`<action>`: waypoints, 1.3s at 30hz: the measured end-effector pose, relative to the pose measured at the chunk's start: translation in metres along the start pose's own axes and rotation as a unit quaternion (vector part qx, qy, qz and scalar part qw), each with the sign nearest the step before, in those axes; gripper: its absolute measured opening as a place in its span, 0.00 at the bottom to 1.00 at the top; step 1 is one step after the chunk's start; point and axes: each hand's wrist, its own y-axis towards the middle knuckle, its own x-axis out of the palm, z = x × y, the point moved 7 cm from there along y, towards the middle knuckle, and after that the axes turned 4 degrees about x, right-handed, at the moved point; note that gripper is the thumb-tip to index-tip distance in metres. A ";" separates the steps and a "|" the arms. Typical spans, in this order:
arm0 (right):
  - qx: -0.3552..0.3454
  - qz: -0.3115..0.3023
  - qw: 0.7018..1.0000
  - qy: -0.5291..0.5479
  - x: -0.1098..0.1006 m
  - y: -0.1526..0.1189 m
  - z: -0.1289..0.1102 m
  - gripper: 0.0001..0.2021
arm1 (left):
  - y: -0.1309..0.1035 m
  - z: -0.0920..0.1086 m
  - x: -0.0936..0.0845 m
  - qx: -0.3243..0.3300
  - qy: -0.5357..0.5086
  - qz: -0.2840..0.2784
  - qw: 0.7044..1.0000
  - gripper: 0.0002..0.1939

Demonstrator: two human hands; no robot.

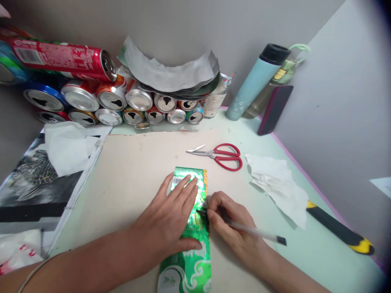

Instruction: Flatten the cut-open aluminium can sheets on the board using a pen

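The pale green table (pixel 330 260) carries a broad beige board (pixel 131 171), and on the board, directly in front of the person, lies a printed green sheet (pixel 186 276). The sheet is a long strip whose long axis runs away from the person, its near end cut off by the bottom of the view. The left hand (pixel 172 209) rests on it, palm down and fingers extended, reaching in from the left and covering part of the upper half. The right hand (pixel 232 219) is curled around a pen and sits just beside the sheet's right long edge, making it the nearer hand to that edge. Beyond the sheet's far end, to the right, red-handled scissors (pixel 210 154) lie apart from both hands. The pen (pixel 253 231) slants across the sheet's axis, its dark tip pointing left, just inside the right edge; whether it touches the surface cannot be told.
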 end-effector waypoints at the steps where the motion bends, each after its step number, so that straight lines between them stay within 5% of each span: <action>1: 0.000 -0.001 1.000 0.001 0.000 0.000 0.000 0.10 | 0.000 0.000 0.000 0.000 -0.001 0.000 1.000 0.54; 39: 0.016 -0.045 0.998 0.033 0.003 0.001 0.003 0.09 | 0.000 0.000 0.000 0.010 0.015 0.003 1.000 0.56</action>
